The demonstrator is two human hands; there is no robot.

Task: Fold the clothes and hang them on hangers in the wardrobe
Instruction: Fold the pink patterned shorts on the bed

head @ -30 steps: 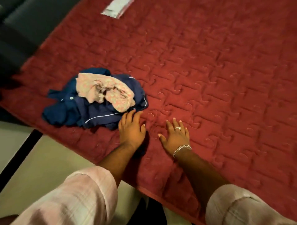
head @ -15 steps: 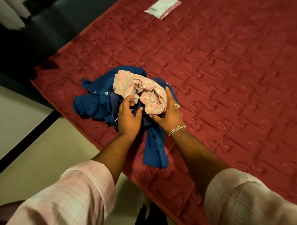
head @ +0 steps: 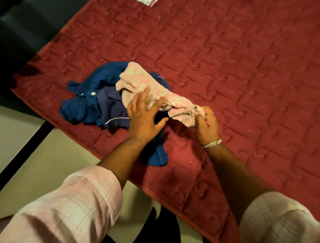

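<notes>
A: A bed covered in a dark red quilted spread (head: 225, 60) fills most of the view, with pale floor (head: 43, 156) along its near edge and darkness beyond its left corner.

B: How many garments?

A: Two that I can tell apart. One crumpled blue shirt (head: 90, 102) with white buttons and thin white piping, lying near the bed's near edge towards the left corner. One pink patterned cloth (head: 143, 86), lying partly on top of the shirt and stretched towards the right.

B: And the hands?

A: Two, both bare, coming out of rolled pink sleeves. The right hand (head: 206, 123), with one silver bracelet (head: 212, 143) at the wrist, has its fingers curled round the bunched end of the pink cloth, gripping it. The left hand (head: 143, 118) is spread, fingers straight, lying over the cloth and the shirt beneath, grasping nothing.

B: Anything else on the bed?

A: One pale item (head: 149, 1), cut off at the top edge of the view; I cannot tell what it is.

B: What differs from half a second ago?

A: Then both hands cupped the pile close together. Now the right hand has drawn the pink cloth out sideways away from the shirt, and the left has flattened. A blue flap hangs at the near edge as before.
</notes>
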